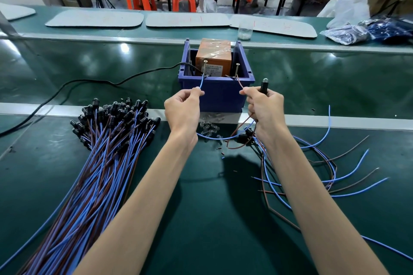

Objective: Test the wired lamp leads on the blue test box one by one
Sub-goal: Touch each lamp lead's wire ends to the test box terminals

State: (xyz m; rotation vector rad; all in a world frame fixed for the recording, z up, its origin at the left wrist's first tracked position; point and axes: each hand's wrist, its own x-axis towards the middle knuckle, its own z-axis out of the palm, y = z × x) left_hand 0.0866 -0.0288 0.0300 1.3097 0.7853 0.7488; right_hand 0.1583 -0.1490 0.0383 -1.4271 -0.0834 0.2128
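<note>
Two hands: before blue test box
Left hand: fingertips pinch blue lead
Right hand: fingers clamp brown lead, lamp holder

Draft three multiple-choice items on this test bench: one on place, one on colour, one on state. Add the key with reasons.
1. Where does the big bundle of lamp leads lie? A. left of the blue test box B. inside it C. on a stool
2. What colour is the wire that the left hand pinches? A. yellow B. white C. blue
3. The right hand is: A. flat and open B. gripping a lamp C. an empty fist
1 A: it fans out left of the box. 2 C: the wire it pinches is blue. 3 B: it is curled round the black lamp.
</note>
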